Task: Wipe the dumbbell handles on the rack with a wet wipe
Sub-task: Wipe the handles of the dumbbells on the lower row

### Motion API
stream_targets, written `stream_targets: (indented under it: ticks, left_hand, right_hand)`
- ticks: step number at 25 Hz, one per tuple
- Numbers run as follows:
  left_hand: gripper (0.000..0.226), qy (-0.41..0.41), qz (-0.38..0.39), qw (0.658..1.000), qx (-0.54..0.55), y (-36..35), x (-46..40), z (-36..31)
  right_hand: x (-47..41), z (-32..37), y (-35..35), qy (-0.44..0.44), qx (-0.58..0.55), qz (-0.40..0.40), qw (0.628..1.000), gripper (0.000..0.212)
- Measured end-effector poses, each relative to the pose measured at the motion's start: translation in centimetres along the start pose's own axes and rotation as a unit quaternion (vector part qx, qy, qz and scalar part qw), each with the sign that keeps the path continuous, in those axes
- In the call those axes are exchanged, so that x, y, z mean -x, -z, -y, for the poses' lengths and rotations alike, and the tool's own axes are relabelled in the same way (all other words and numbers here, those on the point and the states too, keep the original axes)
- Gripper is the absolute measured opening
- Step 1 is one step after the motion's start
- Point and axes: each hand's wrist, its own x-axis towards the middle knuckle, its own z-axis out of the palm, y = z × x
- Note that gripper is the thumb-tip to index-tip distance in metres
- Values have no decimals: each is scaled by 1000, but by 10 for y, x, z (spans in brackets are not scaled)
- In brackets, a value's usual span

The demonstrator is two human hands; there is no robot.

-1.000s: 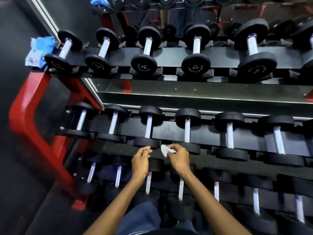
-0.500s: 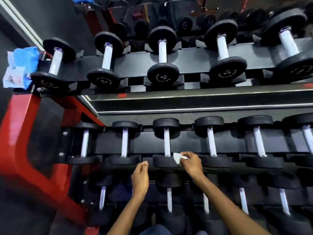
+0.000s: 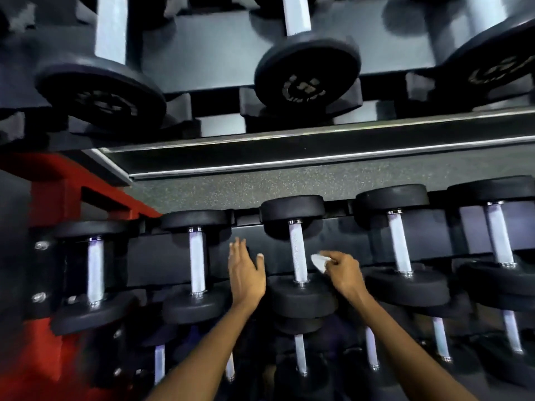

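Dumbbell handle (image 3: 298,254), knurled silver, stands between splayed, empty left hand (image 3: 245,273) and right hand (image 3: 343,272) pinching white wipe (image 3: 318,262).

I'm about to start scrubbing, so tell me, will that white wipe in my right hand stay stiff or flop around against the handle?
Probably floppy: the wipe looks crumpled and bunched where the right hand pinches it. It seems light, held by fingertips alone. Pressed on the knurled handle, it would likely fold and drag rather than slide.

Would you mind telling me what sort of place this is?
Most likely a gym's free-weights area: tiered rack holding rows of dumbbells over speckled rubber flooring.
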Motion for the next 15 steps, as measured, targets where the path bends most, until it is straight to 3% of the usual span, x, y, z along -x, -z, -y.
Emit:
stream_targets:
  ticks: [3,5,9,12,15]
  left_hand:
    - [57,-68,-23,994,-83,-37,-42,15]
    - [61,-110,-41,984,-135,-56,-57,24]
    - [62,-144,-99,965,-195,-75,-60,40]
    - [62,-151,-115,961,-201,-78,-60,45]
    - [62,-152,-118,961,-198,-79,-60,46]
  right_hand:
    - [-38,-13,-23,52,84,176,979,27]
    - [-49,-25,-27,55,76,253,963,21]
    - [-48,-31,-16,67,28,279,958,20]
    - [-51,-15,-25,10,-22,344,939,41]
    - [-50,-11,-29,11,-4,320,947,15]
